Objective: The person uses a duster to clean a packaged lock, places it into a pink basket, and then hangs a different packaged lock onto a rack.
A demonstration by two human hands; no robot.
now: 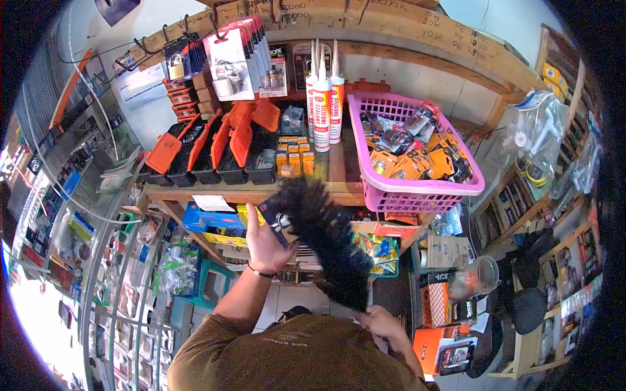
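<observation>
Left hand [267, 247] was raised just off the near edge of the wooden table [329, 189], holding a dark printed pack [279, 220]; one digit pointed up along its left side, another lay by its lower right corner, the rest hidden, so could not tell how they closed. Dark band [262, 272] on that wrist. Right hand [383, 322], nearer and to the right, had its fingers curled round the near end of a black fluffy duster [332, 244]; exact grip partly out of sight. Duster slanted from the right hand up and leftward, its far end beside the pack and over the table's near edge; could not tell whether the two touched. On the table, left to right: black bins [207, 171] with orange lids [239, 139] tilted up, small orange-and-white boxes [295, 155], then a cluster of upright sealant tubes [321, 114], nozzles up. Right of those, a pink basket [424, 189] held orange-backed packs [412, 164], its near side reaching past the table's edge. Padlock packs [228, 72] hung on hooks at far left, below a wooden beam [391, 26] with handwritten figures. Below the table, left of the left hand, a blue box [212, 218] sat with a white paper [214, 202] on top.
</observation>
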